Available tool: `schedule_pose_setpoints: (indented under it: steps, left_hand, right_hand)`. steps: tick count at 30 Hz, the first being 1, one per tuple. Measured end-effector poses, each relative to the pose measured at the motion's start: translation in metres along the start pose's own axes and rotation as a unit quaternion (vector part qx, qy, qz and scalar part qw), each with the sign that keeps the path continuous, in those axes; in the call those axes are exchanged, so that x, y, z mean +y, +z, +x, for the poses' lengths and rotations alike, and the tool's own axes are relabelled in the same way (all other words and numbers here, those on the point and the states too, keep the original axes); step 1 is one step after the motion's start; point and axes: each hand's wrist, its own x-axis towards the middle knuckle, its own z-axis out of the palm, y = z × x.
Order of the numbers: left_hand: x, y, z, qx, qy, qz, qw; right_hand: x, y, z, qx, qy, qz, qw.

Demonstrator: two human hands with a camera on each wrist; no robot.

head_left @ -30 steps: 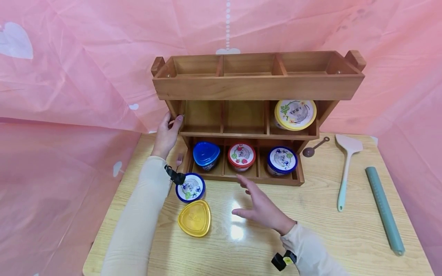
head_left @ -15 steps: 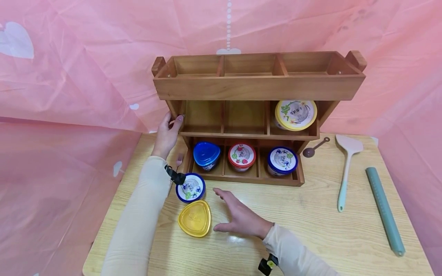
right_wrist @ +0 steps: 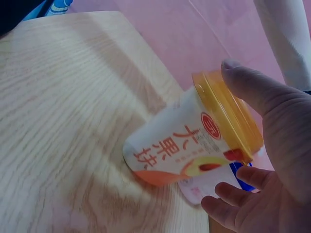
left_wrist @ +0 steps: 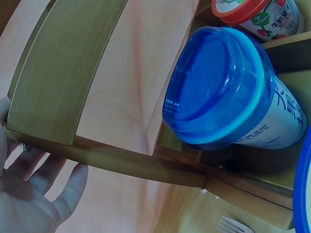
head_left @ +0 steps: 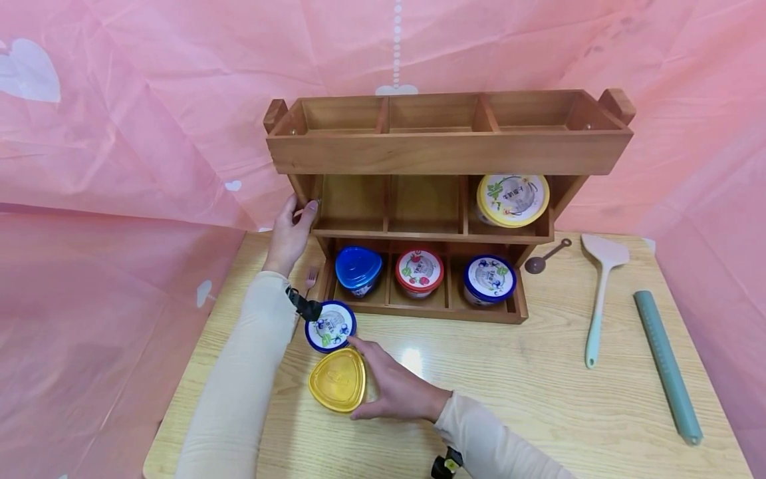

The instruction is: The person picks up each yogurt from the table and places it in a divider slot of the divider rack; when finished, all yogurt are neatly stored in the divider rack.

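Fingers and thumb of the right hand (head_left: 397,389) stand wide apart in a curved spread at the right side of a yellow-lidded cup (head_left: 337,380); whether they touch its lid I cannot tell, and they have no closed hold on it. That cup, white with orange lettering, stands upright on the table (head_left: 479,372), in front of the left end of a wooden shelf (head_left: 449,154). Just behind it, nearer the shelf, is a blue-rimmed cup (head_left: 331,326) with a berry print. Well to the right of the shelf and forward of it lies a teal rod (head_left: 667,366). Between rod and shelf lies a spatula (head_left: 604,259) with a pale green handle, and close by the shelf's right side a brown spoon (head_left: 536,264). A pink fork (head_left: 311,278) lies beside the shelf's lower left corner.

In the shelf's bottom tier, from left to right, one to a compartment, sit a blue domed-lid cup (head_left: 358,268), a red-rimmed cup (head_left: 419,273) and a second berry-print cup (head_left: 489,278). The left hand (head_left: 288,233) grips the shelf's left side panel between thumb and fingers. The middle tier's right compartment holds a yellow-rimmed cup (head_left: 512,199). Behind the shelf hangs pink cloth (head_left: 149,120) with white hearts.
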Motion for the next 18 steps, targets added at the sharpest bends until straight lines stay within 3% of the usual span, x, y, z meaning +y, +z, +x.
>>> schedule_pose_setpoints:
  steps: [18]
  left_hand:
    - [-0.0011, 0.0001, 0.0011, -0.001, -0.004, -0.001, 1.0000]
  right_hand:
    - [0.0006, 0.0094, 0.0092, -0.010, 0.022, -0.015, 0.9996]
